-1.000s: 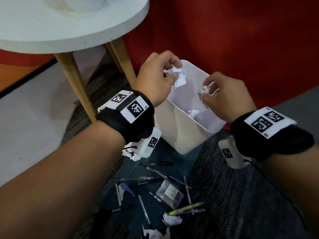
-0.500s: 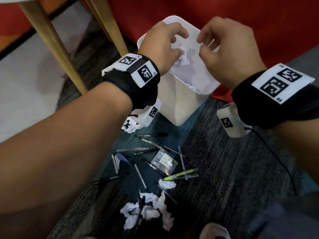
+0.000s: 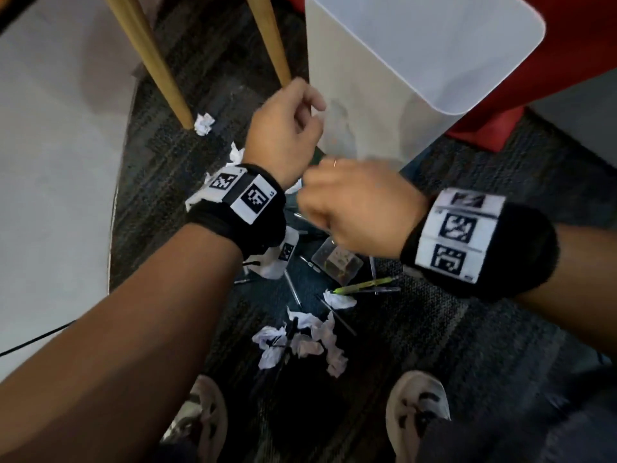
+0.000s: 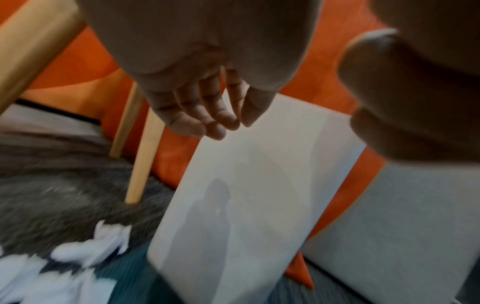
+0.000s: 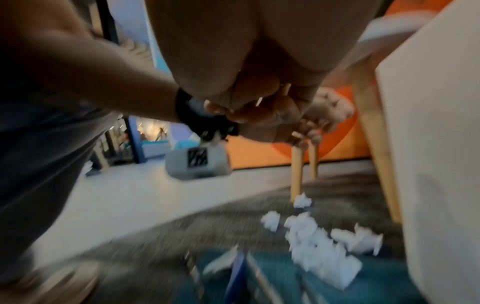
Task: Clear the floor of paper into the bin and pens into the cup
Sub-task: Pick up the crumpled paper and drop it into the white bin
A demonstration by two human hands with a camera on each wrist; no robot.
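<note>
The white bin (image 3: 400, 78) stands on the dark carpet at upper right. My left hand (image 3: 310, 108) hangs in front of the bin's wall (image 4: 259, 205), and the left wrist view shows its relaxed fingers (image 4: 221, 119) holding nothing. My right hand (image 3: 320, 195) is lower, over the scattered pens, with its fingers curled (image 5: 254, 115); no object shows in it. Crumpled paper (image 3: 300, 339) lies in a cluster near my shoes, one ball (image 3: 204, 123) sits by a table leg, and another (image 3: 339, 300) lies beside a green pen (image 3: 364, 285). A clear cup (image 3: 339, 260) lies among the pens.
Two wooden table legs (image 3: 157, 61) stand at upper left. A red wall panel (image 3: 567, 61) is behind the bin. Pale hard floor (image 3: 56, 162) borders the carpet on the left. My two shoes (image 3: 417, 402) are at the bottom edge. More paper (image 5: 319, 253) lies beside the bin.
A second ago each hand held a paper ball over the bin; both balls were let go into it. The hands have since come down in front of the bin, and my view has tilted toward the floor.
</note>
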